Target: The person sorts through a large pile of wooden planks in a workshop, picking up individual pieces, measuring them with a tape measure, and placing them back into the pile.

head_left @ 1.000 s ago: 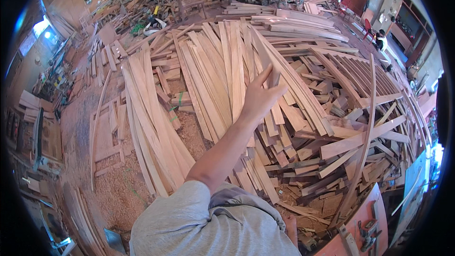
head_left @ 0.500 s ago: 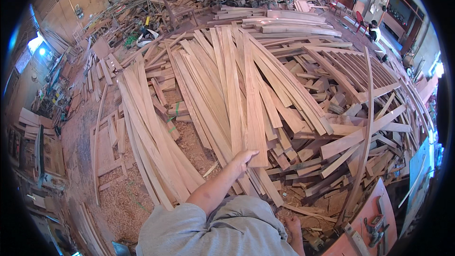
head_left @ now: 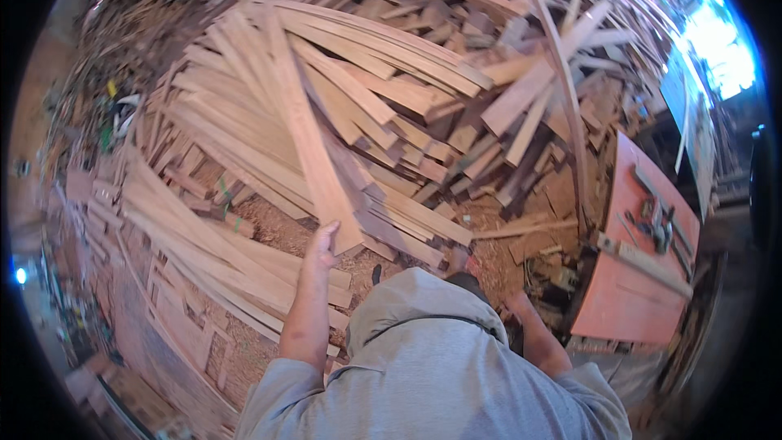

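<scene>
My left hand (head_left: 327,243) grips the near end of a long, flat wooden board (head_left: 308,134). The board's near end is raised, while its far end rests on a heap of similar planks (head_left: 236,126). Low beside my body on the right, my right hand (head_left: 515,306) hangs near scraps of wood; its fingers are blurred and partly hidden, so I cannot make out their shape. More pale boards (head_left: 208,248) lie fanned out to the left of my left arm.
An orange-red panel (head_left: 631,281) at the right carries a power tool (head_left: 654,224) and wood strips. Short offcuts (head_left: 509,155) are piled behind it. A long curved strip (head_left: 562,65) stands across the pile. Wood shavings (head_left: 265,224) cover the ground.
The view has turned to the right, bringing the orange-red panel further in. My left hand still holds the board, its near end now lifted. My right hand and forearm show more.
</scene>
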`<state>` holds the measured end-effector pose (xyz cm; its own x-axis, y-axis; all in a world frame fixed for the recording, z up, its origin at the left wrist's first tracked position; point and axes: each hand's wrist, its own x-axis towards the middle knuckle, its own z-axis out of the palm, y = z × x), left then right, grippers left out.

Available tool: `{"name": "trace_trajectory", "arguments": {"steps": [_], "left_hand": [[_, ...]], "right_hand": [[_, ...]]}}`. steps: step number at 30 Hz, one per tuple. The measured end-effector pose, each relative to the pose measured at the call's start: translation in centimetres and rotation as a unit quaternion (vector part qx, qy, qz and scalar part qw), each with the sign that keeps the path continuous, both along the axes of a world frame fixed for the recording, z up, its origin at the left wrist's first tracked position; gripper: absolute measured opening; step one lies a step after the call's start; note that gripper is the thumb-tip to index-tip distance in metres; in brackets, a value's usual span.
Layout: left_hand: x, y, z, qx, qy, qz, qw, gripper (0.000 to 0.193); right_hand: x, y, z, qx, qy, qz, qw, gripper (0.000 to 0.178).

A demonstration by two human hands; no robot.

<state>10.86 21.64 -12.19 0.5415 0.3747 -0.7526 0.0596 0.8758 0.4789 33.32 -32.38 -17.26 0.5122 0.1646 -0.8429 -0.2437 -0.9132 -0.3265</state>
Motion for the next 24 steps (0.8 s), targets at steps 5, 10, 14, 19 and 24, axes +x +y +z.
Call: {"name": "trace_trajectory", "arguments": {"steps": [5,10,14,19,24], "left_hand": [[1.3,-1.1,-0.7,-0.021,0.047,-0.006,0.999,0.05],[0.2,-0.4,-4.0,-0.025,-0.019,-0.037,0.999,0.058],[1.4,-1.3,-3.7,-0.017,-0.014,-0.028,0.999,0.059],[1.5,-1.3,-2.7,-0.044,-0.003,0.056,0.997,0.059],[1.8,-1.8,-3.7,0.086,0.04,0.095,0.991,0.043]], "right_hand": [[-1.8,1.9,5.7,0.048,0.02,-0.222,0.974,0.02],[-3.1,3.1,4.2,0.08,-0.001,-0.204,0.976,0.026],[-4.3,1.8,1.0,0.05,-0.135,-0.199,0.969,0.036],[-2.3,4.9,7.0,0.092,-0.109,-0.258,0.955,0.03],[1.5,10.3,9.9,0.086,-0.242,-0.188,0.948,0.028]]}}
